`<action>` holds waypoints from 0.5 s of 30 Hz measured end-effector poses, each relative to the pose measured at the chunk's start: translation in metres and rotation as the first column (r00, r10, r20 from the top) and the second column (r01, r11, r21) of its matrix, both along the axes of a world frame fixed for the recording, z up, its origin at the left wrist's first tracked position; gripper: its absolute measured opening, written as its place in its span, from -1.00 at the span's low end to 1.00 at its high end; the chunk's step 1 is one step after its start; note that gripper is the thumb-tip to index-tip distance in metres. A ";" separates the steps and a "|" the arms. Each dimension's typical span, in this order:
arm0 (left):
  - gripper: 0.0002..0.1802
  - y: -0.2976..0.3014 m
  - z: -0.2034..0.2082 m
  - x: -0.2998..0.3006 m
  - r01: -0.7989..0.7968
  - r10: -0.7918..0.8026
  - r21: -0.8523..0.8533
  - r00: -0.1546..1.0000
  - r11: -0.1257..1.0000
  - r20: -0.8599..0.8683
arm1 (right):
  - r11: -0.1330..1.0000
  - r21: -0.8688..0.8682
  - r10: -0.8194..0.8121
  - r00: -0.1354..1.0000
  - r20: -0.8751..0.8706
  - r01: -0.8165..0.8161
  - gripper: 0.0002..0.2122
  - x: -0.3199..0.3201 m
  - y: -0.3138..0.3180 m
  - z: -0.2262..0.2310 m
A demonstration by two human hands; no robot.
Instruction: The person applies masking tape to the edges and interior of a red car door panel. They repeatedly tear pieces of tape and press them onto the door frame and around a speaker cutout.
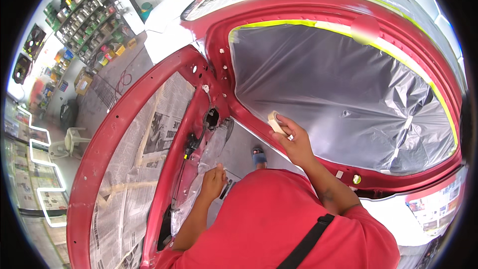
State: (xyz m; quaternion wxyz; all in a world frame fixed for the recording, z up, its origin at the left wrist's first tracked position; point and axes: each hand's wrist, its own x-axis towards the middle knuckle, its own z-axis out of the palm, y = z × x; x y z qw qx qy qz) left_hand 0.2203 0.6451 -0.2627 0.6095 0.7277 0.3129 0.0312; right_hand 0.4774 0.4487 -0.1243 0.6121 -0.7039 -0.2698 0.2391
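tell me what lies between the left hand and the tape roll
In the head view, grey floor and the red sill lie between the left hand and the tape roll; a sandalled foot shows beside that line.

head camera is looking steeply down from above the right hand (298, 145), its wide view facing the plastic sheet (318, 74) beyond that grip and taking in the red shirt (284, 219) nearest, below it.

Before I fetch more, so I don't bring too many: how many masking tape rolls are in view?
1: the cream masking tape roll in the right hand, by the lower left edge of the dark plastic sheeting. Others may be hidden.
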 end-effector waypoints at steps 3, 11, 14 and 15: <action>-0.73 -0.009 -0.056 -0.046 0.225 -0.094 0.426 0.947 0.877 -0.306 | 0.998 0.039 0.039 0.998 0.051 -0.041 -0.68 -0.006 0.002 0.011; -0.73 -0.034 -0.011 -0.078 -0.122 0.257 0.453 0.934 0.883 -0.250 | 0.980 0.200 -0.018 0.995 0.100 -0.002 -0.74 -0.024 0.006 0.024; -0.66 -0.021 0.057 -0.034 -0.109 0.153 0.531 0.988 0.840 -0.039 | 0.998 0.048 0.010 0.898 0.439 -0.035 -0.76 -0.025 0.005 0.023; -0.63 -0.022 0.082 -0.015 -0.263 0.033 0.603 0.930 0.753 0.365 | 0.999 -0.022 0.037 0.812 0.582 -0.030 -0.76 -0.025 0.005 0.022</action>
